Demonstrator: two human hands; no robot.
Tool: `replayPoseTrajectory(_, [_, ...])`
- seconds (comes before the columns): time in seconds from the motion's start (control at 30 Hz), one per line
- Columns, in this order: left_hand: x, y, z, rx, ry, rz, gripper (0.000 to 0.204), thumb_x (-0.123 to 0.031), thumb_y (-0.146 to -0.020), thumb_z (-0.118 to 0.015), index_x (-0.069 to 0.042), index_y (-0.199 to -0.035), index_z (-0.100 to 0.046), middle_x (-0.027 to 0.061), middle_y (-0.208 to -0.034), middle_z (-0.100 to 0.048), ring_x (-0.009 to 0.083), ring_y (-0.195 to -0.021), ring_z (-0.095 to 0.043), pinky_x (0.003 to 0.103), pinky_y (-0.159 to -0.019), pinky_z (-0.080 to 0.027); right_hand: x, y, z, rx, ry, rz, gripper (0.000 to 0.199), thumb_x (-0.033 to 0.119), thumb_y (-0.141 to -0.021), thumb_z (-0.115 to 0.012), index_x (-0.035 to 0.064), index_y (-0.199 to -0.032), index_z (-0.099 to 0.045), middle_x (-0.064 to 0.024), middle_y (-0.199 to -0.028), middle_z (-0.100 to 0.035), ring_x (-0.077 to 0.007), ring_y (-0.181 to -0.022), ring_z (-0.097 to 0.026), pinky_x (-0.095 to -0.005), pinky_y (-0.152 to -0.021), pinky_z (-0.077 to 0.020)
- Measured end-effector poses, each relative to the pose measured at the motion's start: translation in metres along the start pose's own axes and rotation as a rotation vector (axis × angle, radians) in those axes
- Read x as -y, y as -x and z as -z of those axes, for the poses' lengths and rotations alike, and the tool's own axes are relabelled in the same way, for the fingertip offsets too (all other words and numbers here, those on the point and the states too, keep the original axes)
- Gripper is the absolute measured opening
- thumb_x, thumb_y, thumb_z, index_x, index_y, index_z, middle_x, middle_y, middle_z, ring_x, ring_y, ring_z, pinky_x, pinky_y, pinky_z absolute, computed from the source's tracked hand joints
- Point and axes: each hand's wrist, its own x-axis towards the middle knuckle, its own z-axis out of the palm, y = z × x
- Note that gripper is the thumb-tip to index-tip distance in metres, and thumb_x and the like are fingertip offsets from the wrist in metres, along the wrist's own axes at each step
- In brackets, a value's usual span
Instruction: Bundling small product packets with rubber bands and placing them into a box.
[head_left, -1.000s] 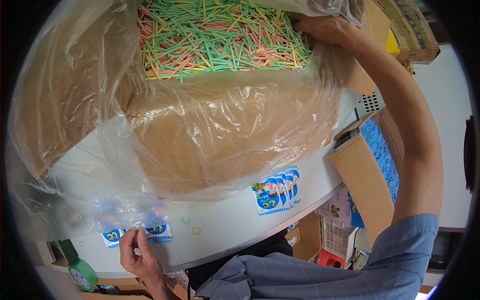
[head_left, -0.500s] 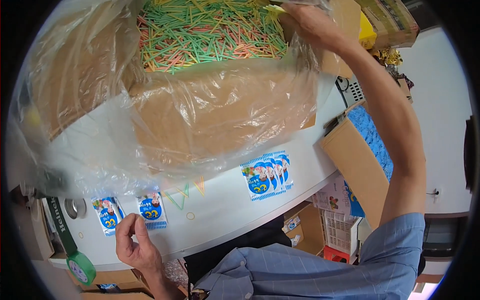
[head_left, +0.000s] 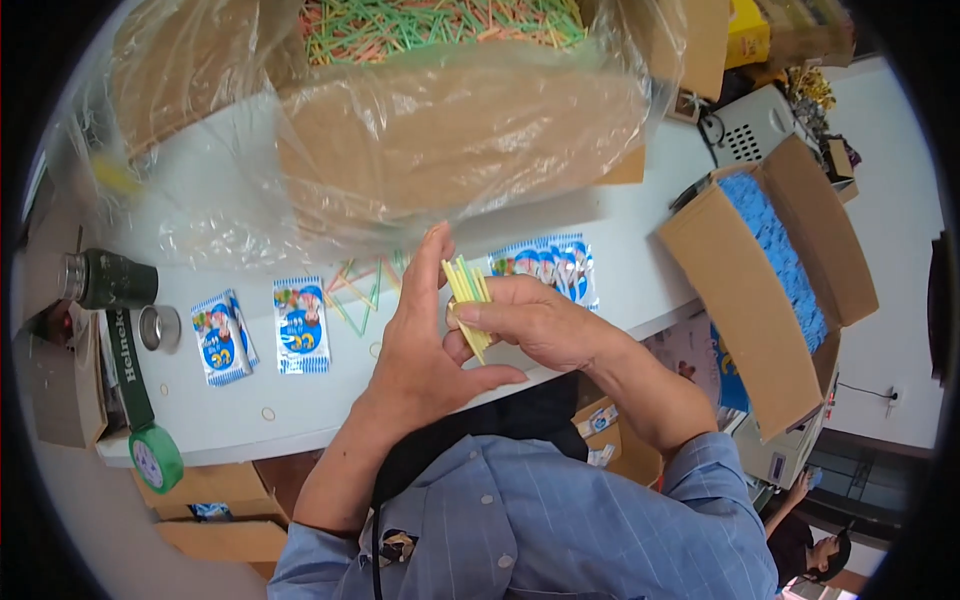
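My right hand [head_left: 545, 325] pinches a bundle of thin yellow and pale green sticks [head_left: 467, 280] in front of my chest. Beside it, my left hand [head_left: 412, 350] is held upright with fingers extended and thumb spread, its palm facing the sticks' left side. Whether that palm touches them I cannot tell. On the white table [head_left: 230, 420] lie blue-and-white printed packets: an overlapping pair [head_left: 218, 340], a single one [head_left: 302, 335], and a fanned row [head_left: 565, 265] partly behind my right hand. Several loose sticks [head_left: 360, 312] lie left of my hands.
A plastic-lined carton [head_left: 460, 130] of coloured sticks stands at the far side. At right is an open cardboard box [head_left: 745, 300] with blue contents. Left are a dark bottle [head_left: 118, 280], a metal cup [head_left: 158, 326] and green tape [head_left: 155, 460]. A person [head_left: 800, 545] is at lower right.
My right hand has come from the carton to my chest with the bundle of sticks. My left hand has moved right and up beside it, its curled fingers now straightened.
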Motion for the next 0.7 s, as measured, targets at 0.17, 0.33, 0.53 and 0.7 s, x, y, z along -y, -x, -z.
replayPoseTrajectory(0.17, [0.015, 0.019, -0.006, 0.077, 0.022, 0.178, 0.115, -0.012, -0.056, -0.098, -0.004, -0.150, -0.032, 0.0152, -0.142, -0.050, 0.0277, -0.129, -0.052, 0.036, -0.108, -0.045, -0.043, -0.010, 0.005, 0.029, -0.122, 0.024, 0.033, 0.025, -0.103, -0.053, -0.0019, -0.121, -0.059, -0.0144, -0.104, -0.067, -0.0196, -0.097, -0.065, -0.0320, -0.087, -0.0523])
replayPoseTrajectory(0.33, [0.033, 0.024, -0.004, 0.113, 0.102, 0.219, 0.090, -0.012, -0.064, -0.094, -0.007, -0.140, -0.046, 0.0149, -0.125, -0.062, 0.0269, -0.106, -0.067, 0.036, -0.088, -0.057, -0.054, -0.016, 0.007, 0.107, -0.128, -0.047, 0.031, 0.024, -0.103, -0.053, -0.0009, -0.119, -0.061, -0.0111, -0.105, -0.066, -0.0159, -0.094, -0.062, -0.0272, -0.080, -0.0500])
replayPoseTrajectory(0.53, [0.015, 0.029, 0.020, -0.177, -0.424, -0.089, 0.089, -0.016, -0.061, -0.095, -0.004, -0.137, -0.049, 0.0168, -0.126, -0.062, 0.0288, -0.109, -0.066, 0.038, -0.092, -0.054, -0.064, -0.030, 0.013, -0.019, 0.464, 0.393, 0.027, 0.021, -0.105, -0.048, -0.0005, -0.115, -0.060, -0.0088, -0.103, -0.064, -0.0172, -0.098, -0.061, -0.0322, -0.085, -0.0499])
replayPoseTrajectory(0.7, [0.032, 0.077, 0.075, -0.724, -0.622, 0.349, 0.054, -0.020, -0.079, -0.083, 0.001, -0.123, -0.059, 0.0139, -0.109, -0.065, 0.0214, -0.077, -0.059, 0.031, -0.067, -0.049, -0.077, -0.040, 0.016, -0.318, 0.717, 0.592, 0.017, 0.009, -0.103, -0.048, 0.0013, -0.117, -0.055, -0.0141, -0.117, -0.068, -0.0271, -0.120, -0.062, -0.0375, -0.108, -0.0408])
